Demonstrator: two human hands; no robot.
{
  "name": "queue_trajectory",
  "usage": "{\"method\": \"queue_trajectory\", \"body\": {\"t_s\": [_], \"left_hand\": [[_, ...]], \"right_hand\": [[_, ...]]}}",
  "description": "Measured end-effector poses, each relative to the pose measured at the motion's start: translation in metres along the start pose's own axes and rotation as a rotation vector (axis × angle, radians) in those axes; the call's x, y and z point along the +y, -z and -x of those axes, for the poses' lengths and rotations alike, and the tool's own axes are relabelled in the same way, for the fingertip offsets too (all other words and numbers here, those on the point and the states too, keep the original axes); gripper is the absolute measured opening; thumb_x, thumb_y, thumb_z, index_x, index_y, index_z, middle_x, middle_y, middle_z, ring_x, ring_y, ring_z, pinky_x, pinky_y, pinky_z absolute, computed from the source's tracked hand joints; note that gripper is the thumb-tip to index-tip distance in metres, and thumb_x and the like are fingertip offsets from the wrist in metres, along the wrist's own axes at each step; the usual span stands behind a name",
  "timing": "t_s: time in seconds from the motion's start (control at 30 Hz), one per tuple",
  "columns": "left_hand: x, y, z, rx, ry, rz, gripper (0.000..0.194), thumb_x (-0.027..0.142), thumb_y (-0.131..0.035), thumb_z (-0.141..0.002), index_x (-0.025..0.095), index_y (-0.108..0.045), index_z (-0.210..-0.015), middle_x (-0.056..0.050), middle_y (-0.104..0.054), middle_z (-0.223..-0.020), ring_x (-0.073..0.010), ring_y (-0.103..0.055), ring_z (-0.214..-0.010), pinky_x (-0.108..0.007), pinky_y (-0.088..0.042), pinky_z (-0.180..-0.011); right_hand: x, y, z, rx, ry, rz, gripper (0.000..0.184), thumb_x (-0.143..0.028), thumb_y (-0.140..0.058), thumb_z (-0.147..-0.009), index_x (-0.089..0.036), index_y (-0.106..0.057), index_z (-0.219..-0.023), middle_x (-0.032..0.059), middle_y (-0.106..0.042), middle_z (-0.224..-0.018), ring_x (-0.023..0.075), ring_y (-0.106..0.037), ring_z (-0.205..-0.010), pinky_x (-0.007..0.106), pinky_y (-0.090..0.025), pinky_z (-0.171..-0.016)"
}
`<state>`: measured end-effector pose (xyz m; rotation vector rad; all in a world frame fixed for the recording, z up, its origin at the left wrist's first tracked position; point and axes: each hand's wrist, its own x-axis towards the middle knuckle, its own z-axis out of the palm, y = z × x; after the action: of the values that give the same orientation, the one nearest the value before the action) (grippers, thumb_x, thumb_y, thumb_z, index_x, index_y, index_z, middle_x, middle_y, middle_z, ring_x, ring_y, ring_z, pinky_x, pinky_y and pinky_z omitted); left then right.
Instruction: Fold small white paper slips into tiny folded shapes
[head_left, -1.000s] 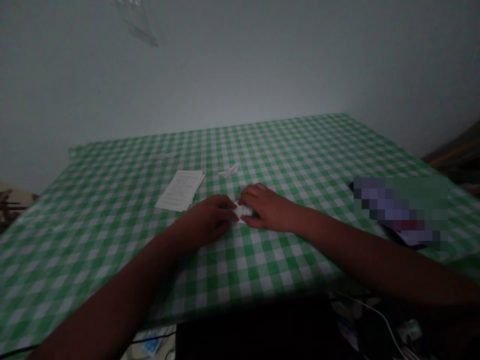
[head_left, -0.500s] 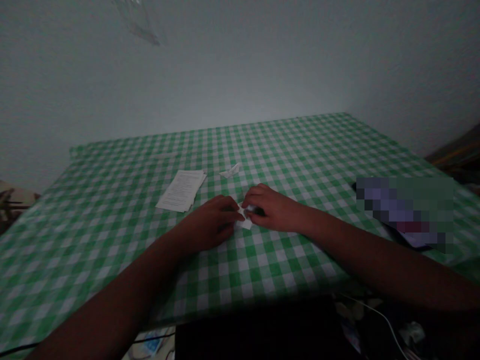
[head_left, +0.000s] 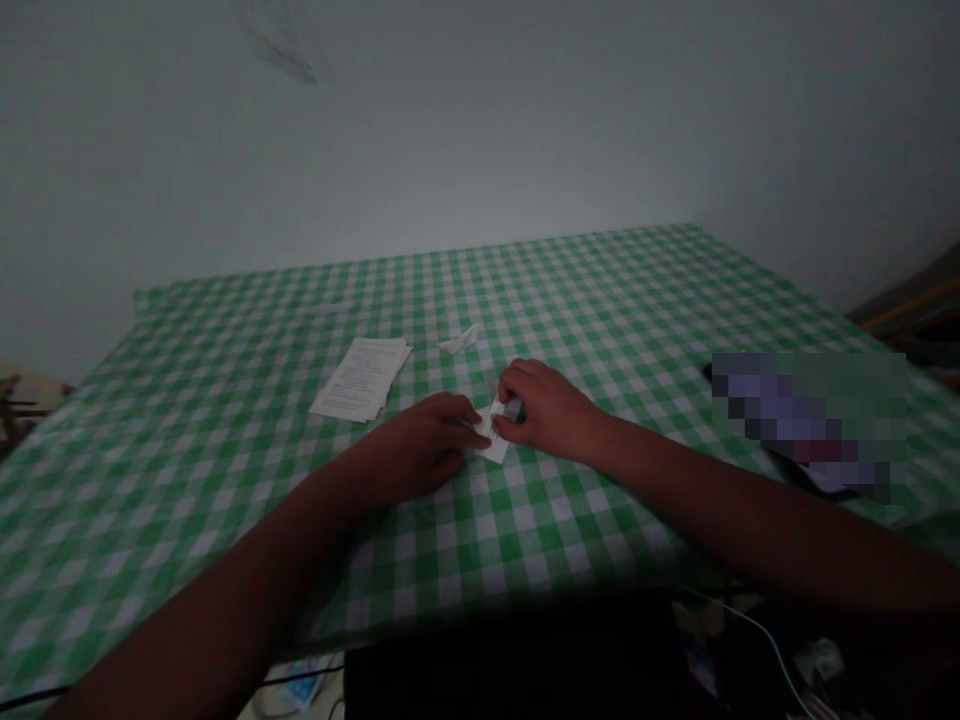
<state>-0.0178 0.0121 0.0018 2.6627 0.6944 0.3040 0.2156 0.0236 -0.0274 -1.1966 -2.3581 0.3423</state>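
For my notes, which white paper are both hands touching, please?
The small white paper between them; the printed white sheets and pointed white paper lie untouched.

Green-and-white checked cloth (head_left: 225,360) covers the tabletop (head_left: 615,280). Pale wall (head_left: 480,150) stands behind; translucent item (head_left: 277,45) at its upper left, identity unclear. Flat dark-edged object (head_left: 787,425) lies at right, largely pixelated. Below the near edge: white cable (head_left: 766,636) right; black cable (head_left: 34,697) and blue-and-white item (head_left: 304,688) left.
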Motion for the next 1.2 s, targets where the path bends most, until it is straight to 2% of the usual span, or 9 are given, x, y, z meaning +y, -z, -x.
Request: {"method": "queue_trajectory", "body": {"t_s": [0.33,0.53,0.63,0.77,0.87,1.2], "left_hand": [[-0.001,-0.002,0.001,0.0,0.01,0.0,0.037,0.008,-0.053,-0.082,0.023,-0.068,-0.112,-0.008,-0.059,-0.124,-0.0231,-0.055,-0.116,-0.042,-0.047,-0.102],[0.004,-0.002,-0.003,-0.001,0.03,-0.017,0.048,0.006,-0.051,-0.079,0.017,-0.059,-0.125,-0.009,-0.059,-0.115,-0.0225,-0.056,-0.107,-0.04,-0.048,-0.098],[0.005,-0.004,-0.003,0.007,0.028,-0.027,0.049,0.006,-0.051,-0.079,0.018,-0.059,-0.126,-0.009,-0.058,-0.115,-0.0226,-0.055,-0.108,-0.04,-0.047,-0.099],[0.003,-0.006,-0.002,0.022,0.007,-0.028,0.046,0.005,-0.052,-0.079,0.019,-0.063,-0.121,-0.01,-0.055,-0.125,-0.0238,-0.052,-0.118,-0.043,-0.044,-0.105],[0.001,-0.006,-0.001,0.019,0.014,-0.029,0.047,0.005,-0.052,-0.079,0.019,-0.063,-0.122,-0.011,-0.054,-0.13,-0.0245,-0.05,-0.122,-0.044,-0.043,-0.107],[0.0,-0.006,-0.001,0.016,0.023,-0.009,0.048,0.003,-0.051,-0.078,0.018,-0.064,-0.122,-0.012,-0.054,-0.13,-0.0244,-0.051,-0.123,-0.044,-0.044,-0.107]], "right_hand": [[0.013,-0.002,-0.007,0.038,-0.086,0.018,0.017,-0.028,-0.068,-0.077,-0.021,-0.054,-0.083,0.0035,-0.06,-0.084,0.0204,-0.055,-0.084,0.035,-0.044,-0.077],[0.014,-0.002,-0.007,0.013,-0.025,0.023,0.017,-0.03,-0.065,-0.081,-0.019,-0.063,-0.094,0.0068,-0.064,-0.096,0.0227,-0.058,-0.094,0.037,-0.045,-0.084],[0.009,-0.001,-0.004,-0.008,-0.027,0.028,0.018,-0.032,-0.065,-0.08,-0.019,-0.064,-0.093,0.0063,-0.063,-0.093,0.0228,-0.058,-0.093,0.037,-0.046,-0.084],[0.003,-0.002,-0.003,-0.003,-0.044,0.062,0.02,-0.033,-0.066,-0.079,-0.019,-0.06,-0.092,0.0063,-0.062,-0.09,0.0227,-0.057,-0.089,0.037,-0.046,-0.081],[0.003,-0.002,-0.004,0.034,-0.109,0.068,0.022,-0.031,-0.066,-0.077,-0.019,-0.057,-0.093,0.0066,-0.062,-0.091,0.0223,-0.057,-0.086,0.036,-0.045,-0.078],[0.016,0.0,-0.008,0.107,-0.215,0.016,0.021,-0.027,-0.068,-0.076,-0.021,-0.05,-0.086,0.0029,-0.058,-0.085,0.0176,-0.053,-0.075,0.031,-0.041,-0.067]]}}
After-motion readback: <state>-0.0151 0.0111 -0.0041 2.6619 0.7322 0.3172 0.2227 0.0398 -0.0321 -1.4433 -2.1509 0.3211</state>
